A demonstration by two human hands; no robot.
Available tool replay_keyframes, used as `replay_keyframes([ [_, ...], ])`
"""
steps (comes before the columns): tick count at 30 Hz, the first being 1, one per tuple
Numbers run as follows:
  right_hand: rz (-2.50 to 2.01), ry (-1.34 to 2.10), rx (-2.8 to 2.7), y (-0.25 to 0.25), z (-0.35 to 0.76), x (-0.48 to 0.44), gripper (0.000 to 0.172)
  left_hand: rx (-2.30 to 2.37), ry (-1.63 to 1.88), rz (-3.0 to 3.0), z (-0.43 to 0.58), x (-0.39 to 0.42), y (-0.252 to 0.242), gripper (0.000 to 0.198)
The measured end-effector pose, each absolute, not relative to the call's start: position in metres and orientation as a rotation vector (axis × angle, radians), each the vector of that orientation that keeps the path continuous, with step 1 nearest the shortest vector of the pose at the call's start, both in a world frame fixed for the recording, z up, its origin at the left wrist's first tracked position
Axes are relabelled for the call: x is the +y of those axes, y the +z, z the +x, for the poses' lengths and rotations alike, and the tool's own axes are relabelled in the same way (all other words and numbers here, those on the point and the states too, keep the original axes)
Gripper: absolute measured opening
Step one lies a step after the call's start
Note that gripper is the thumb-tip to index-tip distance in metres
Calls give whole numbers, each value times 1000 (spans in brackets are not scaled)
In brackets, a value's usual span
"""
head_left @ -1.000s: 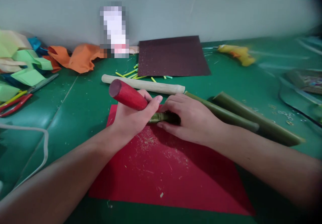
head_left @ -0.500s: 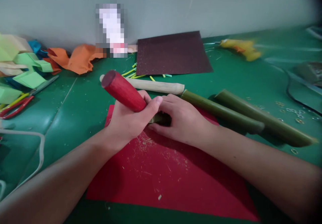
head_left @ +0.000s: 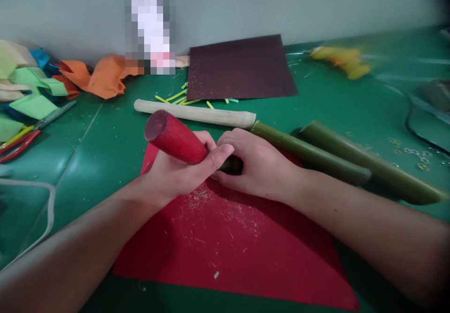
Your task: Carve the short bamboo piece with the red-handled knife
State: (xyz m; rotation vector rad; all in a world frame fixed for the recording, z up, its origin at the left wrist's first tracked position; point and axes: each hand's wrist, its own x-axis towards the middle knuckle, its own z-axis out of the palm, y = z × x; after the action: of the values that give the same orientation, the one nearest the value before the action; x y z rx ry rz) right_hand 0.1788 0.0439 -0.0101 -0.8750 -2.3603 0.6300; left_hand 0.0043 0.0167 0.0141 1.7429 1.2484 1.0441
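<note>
My left hand (head_left: 177, 174) is wrapped around a thick red wooden handle (head_left: 176, 137), which leans up and to the left. The working end of this tool is hidden by my fingers. Pressed close beside it, my right hand (head_left: 262, 163) grips a short dark green piece of bamboo (head_left: 232, 164), mostly covered by the hand. Both hands are over a red sheet (head_left: 239, 261), where fine pale shavings (head_left: 200, 198) lie scattered.
Beyond the hands lie a pale peeled stick (head_left: 193, 112), a green bamboo tube (head_left: 309, 153) and a thicker one (head_left: 369, 163). A dark brown sheet (head_left: 242, 69) is at the back. Red-handled scissors (head_left: 21, 146), folded papers (head_left: 38, 104) and a yellow glue gun (head_left: 341, 59) flank them.
The red handle's top has come down and the handle lies flatter, my left hand shifting slightly rightward. The bamboo piece is more covered. The whole view has shifted slightly.
</note>
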Motion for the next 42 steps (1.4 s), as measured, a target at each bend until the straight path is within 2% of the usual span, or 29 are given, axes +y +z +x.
replay_keyframes([
  [6, -890, 657, -2372, -10, 179, 45, 17, 1286, 984, 1772, 8, 18, 14, 26],
  [11, -912, 620, -2381, -11, 180, 45, 14, 1422, 1015, 1826, 7, 18, 12, 24],
  [15, -1000, 673, -2384, -9, 180, 40, 22, 1592, 1050, 1877, 1, 20, 13, 26],
  [23, -1006, 459, -2448, -8, 185, 41, 29, 1207, 1008, 1690, 1, 16, 15, 31],
  [33, -893, 581, -2432, -9, 188, 45, 26, 1159, 892, 1788, 6, 20, 20, 29],
  [42, -970, 565, -2432, -6, 186, 46, 21, 1366, 996, 1790, 8, 14, 9, 21],
])
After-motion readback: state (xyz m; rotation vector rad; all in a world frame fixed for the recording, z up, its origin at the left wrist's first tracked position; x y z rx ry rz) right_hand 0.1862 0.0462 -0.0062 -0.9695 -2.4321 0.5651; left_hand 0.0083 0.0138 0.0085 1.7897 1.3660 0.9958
